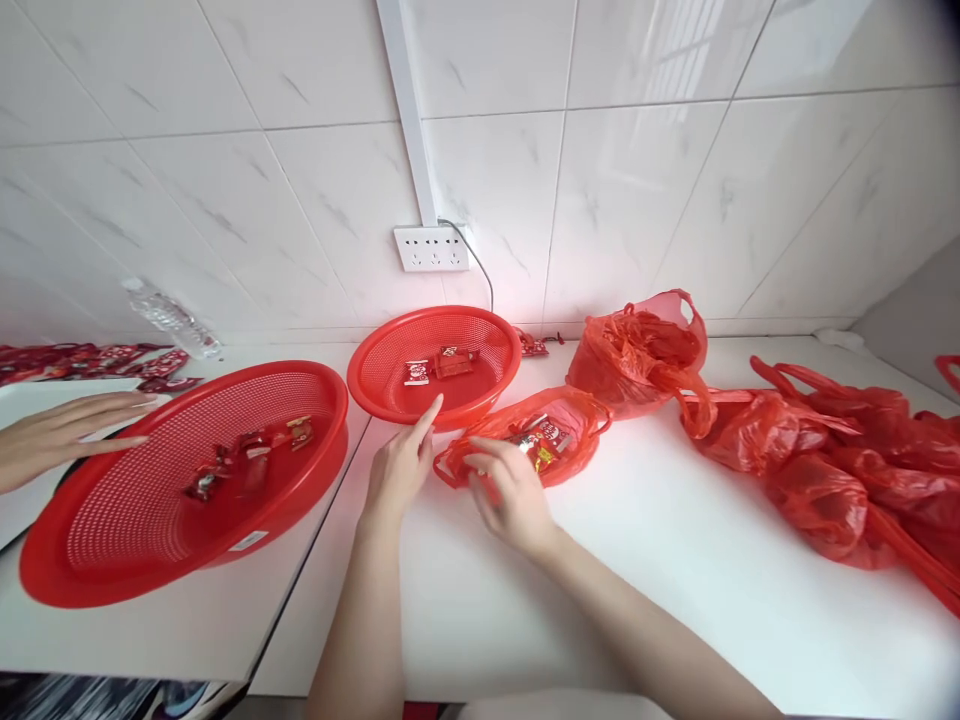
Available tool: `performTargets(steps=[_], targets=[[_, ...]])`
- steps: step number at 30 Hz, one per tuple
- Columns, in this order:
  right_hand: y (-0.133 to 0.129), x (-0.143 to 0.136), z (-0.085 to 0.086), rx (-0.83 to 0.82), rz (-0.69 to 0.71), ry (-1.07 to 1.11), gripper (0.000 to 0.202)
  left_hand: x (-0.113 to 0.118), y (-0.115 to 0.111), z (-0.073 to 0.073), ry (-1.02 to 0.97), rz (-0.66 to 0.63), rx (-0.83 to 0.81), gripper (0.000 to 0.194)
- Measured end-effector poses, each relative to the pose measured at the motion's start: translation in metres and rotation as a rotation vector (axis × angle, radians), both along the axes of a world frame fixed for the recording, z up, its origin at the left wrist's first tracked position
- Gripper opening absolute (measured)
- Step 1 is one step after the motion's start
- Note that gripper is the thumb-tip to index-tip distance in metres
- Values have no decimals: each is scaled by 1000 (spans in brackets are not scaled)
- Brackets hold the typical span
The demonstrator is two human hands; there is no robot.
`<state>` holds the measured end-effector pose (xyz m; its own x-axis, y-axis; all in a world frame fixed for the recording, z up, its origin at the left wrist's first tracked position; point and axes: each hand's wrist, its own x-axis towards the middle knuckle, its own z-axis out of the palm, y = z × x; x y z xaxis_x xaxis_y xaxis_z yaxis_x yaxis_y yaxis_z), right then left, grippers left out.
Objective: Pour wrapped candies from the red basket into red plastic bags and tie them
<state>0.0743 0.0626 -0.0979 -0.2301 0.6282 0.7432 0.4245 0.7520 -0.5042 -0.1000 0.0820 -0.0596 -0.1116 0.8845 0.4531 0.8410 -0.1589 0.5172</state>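
In the head view, an open red bag [577, 470] with wrapped sweets [551, 432] is seen at the centre, its left edge overlapped by the right hand [510, 492], whose fingers are curled and slightly apart; whether anything is gripped cannot be told. The left hand [400, 460] is held empty, index finger extended, near the rim of the round basket [405, 407]. Bare white tabletop [600, 560] is left below the bag, towards the lower right, where knotted bags [817, 500] are piled.
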Motion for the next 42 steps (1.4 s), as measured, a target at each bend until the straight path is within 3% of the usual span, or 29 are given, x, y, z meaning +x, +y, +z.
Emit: performTargets(steps=[3, 6, 10, 13, 18, 21, 23, 26, 29, 33, 36, 39, 42], targets=[[-2, 46, -16, -31, -280, 63, 37, -1, -4, 1, 38, -78, -71, 33], [-6, 81, -29, -58, -475, 47, 33, 0, -14, -6, 74, -87, -138, 38], [-6, 111, -37, -128, -619, 54, 26, 6, -32, -27, -78, 136, -98, 38], [1, 121, -41, -185, -636, 29, 28, 10, -41, -44, -113, 278, -227, 37], [9, 123, -52, -351, -590, -52, 35, 12, -38, -55, -193, 301, -405, 45], [10, 122, -56, -369, -540, -28, 47, 12, -31, -59, -153, 300, -465, 43], [9, 122, -56, -367, -521, 17, 59, 11, -28, -64, -124, 265, -451, 35], [8, 123, -50, -376, -532, 93, 64, 10, -28, -64, -222, 194, -295, 26], [6, 127, -29, -370, -537, 155, 59, 12, -31, -40, -386, 107, -89, 25], [3, 137, 27, -270, -468, 217, 53, 24, -37, 25, -577, -7, 178, 16], [-2, 140, 74, -167, -399, 286, 49, 40, -38, 73, -743, -228, 306, 8], [-6, 137, 114, -127, -247, 327, 48, 59, -35, 107, -787, -397, 283, 21], [-7, 129, 144, -101, -71, 299, 47, 79, -27, 128, -777, -594, 79, 46]])
